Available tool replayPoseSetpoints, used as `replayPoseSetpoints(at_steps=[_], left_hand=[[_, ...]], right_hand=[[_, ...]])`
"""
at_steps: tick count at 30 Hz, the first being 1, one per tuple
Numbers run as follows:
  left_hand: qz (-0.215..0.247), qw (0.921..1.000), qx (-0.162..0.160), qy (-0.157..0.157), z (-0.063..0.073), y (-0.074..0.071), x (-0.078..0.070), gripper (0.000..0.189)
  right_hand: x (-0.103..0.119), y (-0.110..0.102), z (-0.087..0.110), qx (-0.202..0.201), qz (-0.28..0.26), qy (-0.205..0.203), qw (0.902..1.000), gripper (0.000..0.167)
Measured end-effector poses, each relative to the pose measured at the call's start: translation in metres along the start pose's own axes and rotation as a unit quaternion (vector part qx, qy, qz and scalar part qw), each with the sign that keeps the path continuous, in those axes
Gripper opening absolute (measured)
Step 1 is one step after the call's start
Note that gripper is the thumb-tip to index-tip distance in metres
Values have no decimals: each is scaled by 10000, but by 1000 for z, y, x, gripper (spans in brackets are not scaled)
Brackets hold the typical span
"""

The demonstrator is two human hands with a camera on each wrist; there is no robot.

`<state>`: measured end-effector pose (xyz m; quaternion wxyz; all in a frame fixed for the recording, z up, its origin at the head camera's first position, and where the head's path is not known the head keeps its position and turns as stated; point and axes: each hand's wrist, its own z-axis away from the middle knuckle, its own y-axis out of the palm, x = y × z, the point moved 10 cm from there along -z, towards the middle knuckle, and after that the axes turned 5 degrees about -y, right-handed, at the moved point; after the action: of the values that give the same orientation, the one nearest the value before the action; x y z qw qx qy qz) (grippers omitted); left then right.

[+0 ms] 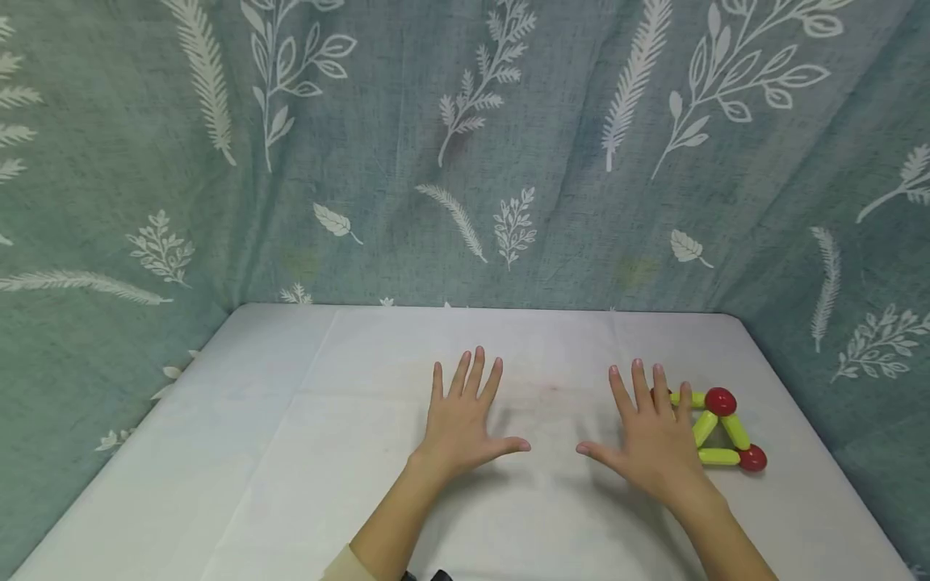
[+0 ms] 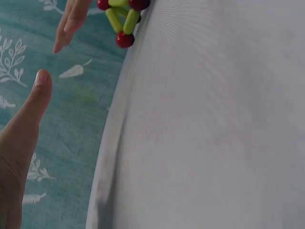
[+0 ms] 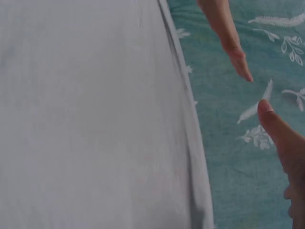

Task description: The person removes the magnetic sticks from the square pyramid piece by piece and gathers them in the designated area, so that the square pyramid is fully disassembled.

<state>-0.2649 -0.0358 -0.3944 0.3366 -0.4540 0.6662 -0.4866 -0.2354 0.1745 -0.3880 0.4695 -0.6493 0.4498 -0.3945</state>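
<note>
Fingers [image 1: 475, 375]: straight and fanned wide on both hands, released, with the thumbs pointing toward each other.
Left hand [image 1: 459, 432]: just below the centre of the head view, palm down, fingertips toward the top of the frame; its thumb stands at the left edge of the left wrist view.
Right hand [image 1: 655, 444]: right of centre in the head view, a mirror of the other, the two apart; it is the nearer one to the toy and partly covers it.
Toy [image 1: 735, 432]: red balls joined by yellow-green sticks, a triangle showing, at the right of the head view; at the top of the left wrist view it appears near the right hand's fingertips, with a gap between.
Table [image 1: 327, 452]: white-covered, filling the lower middle of the head view, soft shadows below both hands.
Curtain [image 1: 392, 226]: blue-green with white leaves, across the top and both sides.
Sleeve [image 1: 349, 566]: beige, on the left forearm at the bottom edge.
</note>
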Motion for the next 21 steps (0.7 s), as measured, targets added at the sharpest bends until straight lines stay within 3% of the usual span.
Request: replayPoseSetpoints(at_steps=[11,21], left_hand=[[334,9993,142,25,-17,7,-24,115],[579,9978,77,301,-31,0,-56,116]], right_hand=[[-27,-23,7,-282,-11,39,9996,111],[-51,-42,15,-309,43,10,9995,110]])
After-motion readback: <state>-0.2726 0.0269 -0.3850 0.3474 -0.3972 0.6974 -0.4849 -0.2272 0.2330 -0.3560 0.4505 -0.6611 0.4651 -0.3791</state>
